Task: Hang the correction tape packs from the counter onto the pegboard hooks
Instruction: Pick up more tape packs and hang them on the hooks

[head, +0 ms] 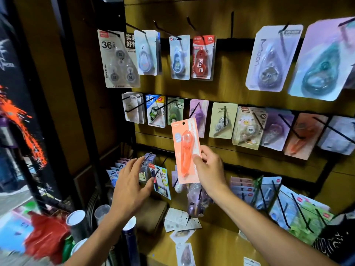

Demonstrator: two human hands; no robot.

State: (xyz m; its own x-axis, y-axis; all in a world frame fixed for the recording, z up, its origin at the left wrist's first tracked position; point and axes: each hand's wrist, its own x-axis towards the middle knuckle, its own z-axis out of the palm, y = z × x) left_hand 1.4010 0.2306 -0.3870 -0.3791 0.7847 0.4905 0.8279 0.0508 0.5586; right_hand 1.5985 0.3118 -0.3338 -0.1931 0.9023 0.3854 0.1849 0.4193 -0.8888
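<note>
My right hand (210, 169) pinches the lower right edge of an orange correction tape pack (185, 148) and holds it upright in front of the pegboard (240, 89), its hang hole at the top. The pack sits just below the middle row of hooks, near a purple pack (198, 114). My left hand (132, 181) is spread with straight fingers and holds nothing; it hovers by the packs on the lower left hooks (148, 166). Several loose packs (182, 223) lie on the wooden counter (217, 244) below.
Three rows of black hooks carry hanging packs across the board. One top-row hook (232, 24) is bare. Cylindrical tubes (76, 223) and a red bag (46, 237) stand at the lower left. A dark pillar (80, 93) borders the board's left side.
</note>
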